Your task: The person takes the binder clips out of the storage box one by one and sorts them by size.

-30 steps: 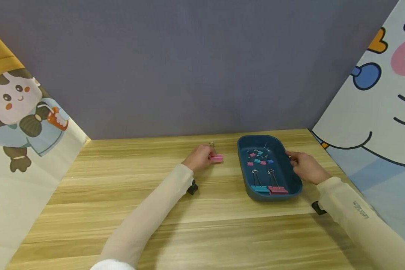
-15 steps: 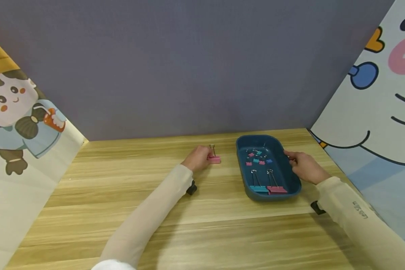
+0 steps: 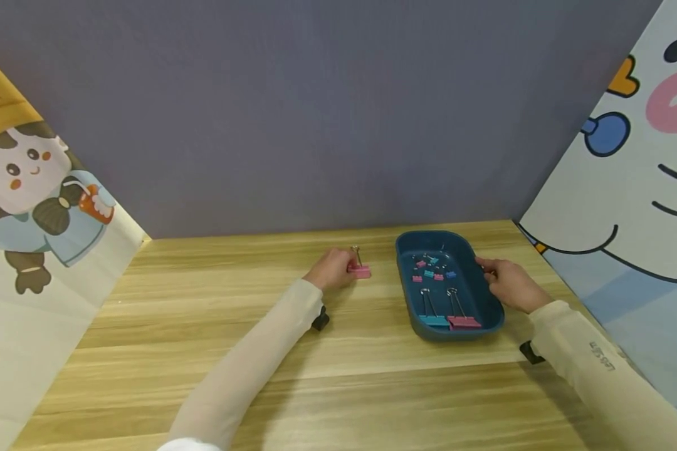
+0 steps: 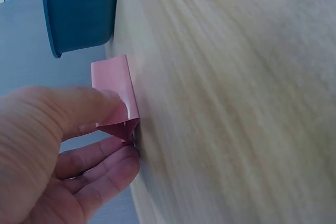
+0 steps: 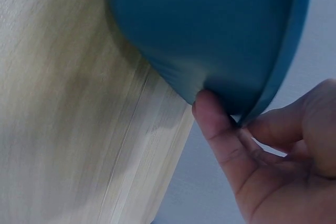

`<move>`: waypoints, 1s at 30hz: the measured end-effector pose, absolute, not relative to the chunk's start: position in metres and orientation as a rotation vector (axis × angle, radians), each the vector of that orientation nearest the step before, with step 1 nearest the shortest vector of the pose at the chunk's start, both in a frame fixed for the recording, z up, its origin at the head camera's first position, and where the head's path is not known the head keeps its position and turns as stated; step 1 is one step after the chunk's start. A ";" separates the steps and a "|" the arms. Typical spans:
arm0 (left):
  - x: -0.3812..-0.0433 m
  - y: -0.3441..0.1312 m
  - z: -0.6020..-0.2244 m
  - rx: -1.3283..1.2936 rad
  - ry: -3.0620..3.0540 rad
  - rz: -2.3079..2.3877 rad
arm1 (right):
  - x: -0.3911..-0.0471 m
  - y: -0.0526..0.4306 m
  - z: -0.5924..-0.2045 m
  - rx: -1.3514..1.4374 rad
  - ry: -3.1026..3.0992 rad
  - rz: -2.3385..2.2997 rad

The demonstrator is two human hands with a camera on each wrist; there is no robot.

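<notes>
A large pink binder clip [image 3: 362, 272] lies on the table left of the blue tray, its wire handle pointing to the back. My left hand [image 3: 333, 269] pinches it; the left wrist view shows the thumb on the pink body [image 4: 113, 80] and fingers curled beneath. At the right side of the blue tray [image 3: 492, 311], my right hand [image 3: 512, 284] grips the rim between thumb and fingers, as the right wrist view also shows. Inside the tray lie a large teal binder clip [image 3: 433, 321], a large dark pink binder clip [image 3: 464, 322] and several small clips [image 3: 439, 277] towards the back.
The wooden table [image 3: 231, 376] carries the tray near its back right. A grey panel [image 3: 327, 113] rises along the back edge. Printed cartoon walls stand at the left [image 3: 51, 207] and right [image 3: 615, 207].
The pink binder clip has shifted slightly left and turned a little in my left hand. My right hand keeps its grip on the tray rim. The head view has tilted slightly.
</notes>
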State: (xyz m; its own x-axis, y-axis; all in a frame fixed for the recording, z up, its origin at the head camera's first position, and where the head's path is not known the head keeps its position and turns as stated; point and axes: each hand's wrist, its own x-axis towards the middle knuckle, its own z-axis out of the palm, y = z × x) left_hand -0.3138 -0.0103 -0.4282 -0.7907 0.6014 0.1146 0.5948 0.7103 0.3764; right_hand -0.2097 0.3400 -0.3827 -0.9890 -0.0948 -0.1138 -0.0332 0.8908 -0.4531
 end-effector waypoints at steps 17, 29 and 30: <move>-0.276 0.025 -0.390 1.383 3.107 0.645 | -0.205 0.340 -0.379 -0.129 2.928 -0.698; -0.242 0.055 -0.366 1.657 2.858 0.550 | -0.207 0.340 -0.384 -0.121 2.927 -0.696; -0.240 0.056 -0.365 1.672 2.844 0.534 | -0.207 0.339 -0.384 -0.120 2.928 -0.697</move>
